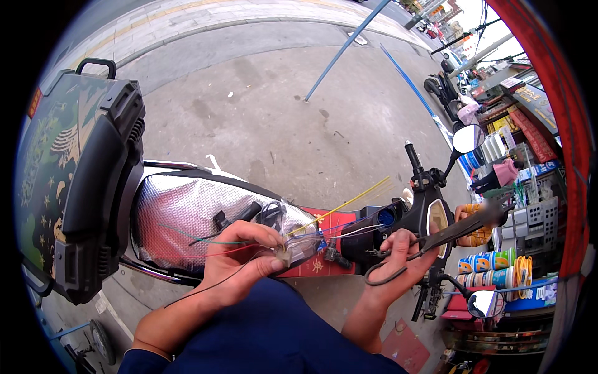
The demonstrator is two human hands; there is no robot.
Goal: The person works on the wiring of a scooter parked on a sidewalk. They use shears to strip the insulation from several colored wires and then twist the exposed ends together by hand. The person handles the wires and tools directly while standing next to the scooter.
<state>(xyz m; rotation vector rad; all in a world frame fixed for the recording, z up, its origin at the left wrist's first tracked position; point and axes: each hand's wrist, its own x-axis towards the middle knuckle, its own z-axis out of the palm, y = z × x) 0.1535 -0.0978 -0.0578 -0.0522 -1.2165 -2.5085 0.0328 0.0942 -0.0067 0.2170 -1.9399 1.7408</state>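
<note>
Between thumb and forefinger, my left hand (240, 262) pinches a small pale wire connector (284, 257). Several thin wires fan out from it: a yellow wire (349, 204) reaches up and right, white and blue ones run right, and a red wire (205, 254) trails left with green and black ones. My right hand (405, 265) grips dark scissors (458, 232) by the looped handle, blades pointing up and right, away from the wires. Below the connector lies a silver quilted seat cover (177, 215) on a scooter, with a clear plastic bag (305, 243) and a black cable plug (221, 219) on it.
A camouflage-patterned top box (68, 181) stands at the scooter's left end. Handlebars (414, 162) and two mirrors (467, 138) rise at the right. A blue pole (346, 53) meets the pavement ahead. Wire spools (492, 271), shop goods and people are at the far right.
</note>
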